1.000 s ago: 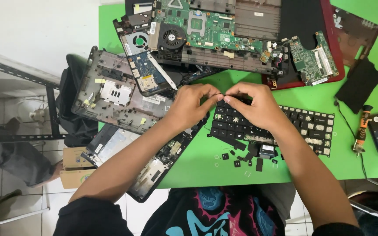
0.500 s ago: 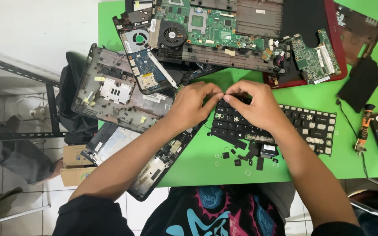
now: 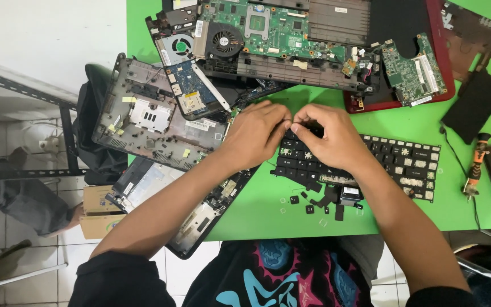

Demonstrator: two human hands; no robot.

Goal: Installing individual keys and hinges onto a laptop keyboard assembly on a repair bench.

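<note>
Green table point(image 3: 257, 216), hands point(image 3: 259, 133) pinching keyboard point(image 3: 404, 167)

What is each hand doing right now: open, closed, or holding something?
Left hand: fingers pinched at the keyboard's upper left corner; what they grip cannot be told.
Right hand: fingers curled onto the same corner; any grip cannot be told.

bright, even daylight from above falls across the flat green table top point(image 3: 427, 122); shadows beneath the parts are soft and short. colours saturated, no strong glare. focus sharp throughout, slight wide-angle bending at edges.
</note>
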